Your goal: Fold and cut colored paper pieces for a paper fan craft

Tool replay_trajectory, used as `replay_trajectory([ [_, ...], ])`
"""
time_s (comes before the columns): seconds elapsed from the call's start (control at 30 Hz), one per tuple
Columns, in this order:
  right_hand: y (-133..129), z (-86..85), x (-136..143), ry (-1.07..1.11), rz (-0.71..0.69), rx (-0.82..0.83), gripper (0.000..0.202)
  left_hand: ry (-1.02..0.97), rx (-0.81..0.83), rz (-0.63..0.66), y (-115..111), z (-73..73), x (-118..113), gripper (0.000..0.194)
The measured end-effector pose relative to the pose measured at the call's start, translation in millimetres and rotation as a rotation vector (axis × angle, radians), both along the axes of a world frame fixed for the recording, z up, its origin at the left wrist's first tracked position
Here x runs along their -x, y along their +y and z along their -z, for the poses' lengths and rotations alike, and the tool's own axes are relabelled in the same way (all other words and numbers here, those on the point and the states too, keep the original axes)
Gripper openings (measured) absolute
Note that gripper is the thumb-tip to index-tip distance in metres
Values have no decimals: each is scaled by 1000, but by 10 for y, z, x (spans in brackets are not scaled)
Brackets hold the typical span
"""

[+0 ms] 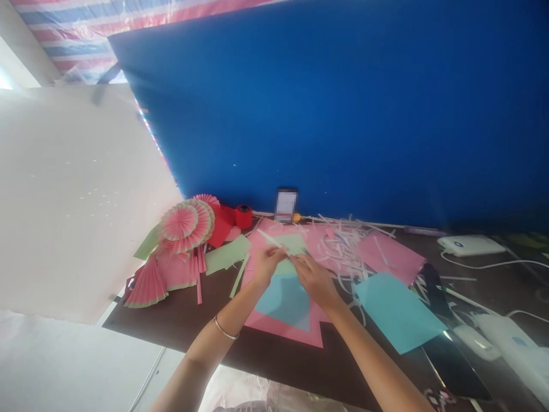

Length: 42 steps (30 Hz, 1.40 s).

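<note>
Holding a thin pale strip (268, 237) in your left hand (266, 266), you have its fingertips pinched shut on it. Your right hand (315, 277) is just beside your left, with its fingers bent in near the low end of the strip. It is too blurry to tell if those fingers pinch the strip too. The strip slants up and away to the left, over the papers in the middle of the dark table (184, 326).

Under your hands you have a green sheet (294, 243), a blue sheet (286, 300) nearer to you, and big pink paper (315, 337) below them. To your right is a messy heap of thin white strips (343, 243), with a pink sheet (388, 254) beside it. A second blue sheet (398, 312) lies closer to you, near a shiny black flat thing (457, 366). A white box (472, 245) with a cord is at the far right.

To your left are a green paper piece (227, 254) and a bunch of folded pink paper fans (180, 220) with pale green edges. Red paper (221, 223) lies behind them, next to a red roll (244, 217). A tall blue board (321, 114) stands at the back. You wear a shiny bracelet (225, 329) on your left arm
</note>
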State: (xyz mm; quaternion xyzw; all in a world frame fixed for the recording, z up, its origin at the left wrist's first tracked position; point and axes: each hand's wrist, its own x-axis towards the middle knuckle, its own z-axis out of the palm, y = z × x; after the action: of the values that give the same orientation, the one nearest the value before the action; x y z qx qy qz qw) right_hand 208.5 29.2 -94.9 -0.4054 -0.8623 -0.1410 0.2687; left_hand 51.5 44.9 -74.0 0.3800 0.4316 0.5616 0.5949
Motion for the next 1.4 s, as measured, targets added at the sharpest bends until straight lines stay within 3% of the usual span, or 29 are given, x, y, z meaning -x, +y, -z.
replay_trajectory([
  [0.2, -15, -36, 4, 25, 10, -2, 36, -116, 37, -48, 29, -44, 29, 33],
  [0.47, -5, -25, 14, 38, -16, 37, 34, -114, 32, -61, 25, -85, 97, 33],
  [0.87, -55, -202, 197, 571, 87, 294, 16, -194, 35, 0, -22, -32, 109, 36],
  [0.97, -50, -209, 182, 573, 100, 308, 15, 19, -13, -234, -66, 6, 162, 45],
  [1.03, -52, -203, 164, 554, 102, 301, 15, 277, -139, -474, -94, 3, 217, 56],
  [1.07, -54, -200, 156, 540, 97, 297, 15, 418, -241, -534, -104, -13, 244, 59],
  [1.13, -55, -192, 146, 510, 82, 279, 15, 672, -488, -439, -106, -71, 287, 56],
  [1.2, -54, -187, 147, 473, 67, 252, 15, 839, -682, -147, -89, -141, 309, 44],
  [1.3, -58, -199, 157, 425, 69, 216, 16, 929, -777, 186, -41, -205, 312, 29],
  [1.4, -83, -232, 161, 382, 81, 206, 17, 965, -782, 288, 7, -184, 308, 17],
])
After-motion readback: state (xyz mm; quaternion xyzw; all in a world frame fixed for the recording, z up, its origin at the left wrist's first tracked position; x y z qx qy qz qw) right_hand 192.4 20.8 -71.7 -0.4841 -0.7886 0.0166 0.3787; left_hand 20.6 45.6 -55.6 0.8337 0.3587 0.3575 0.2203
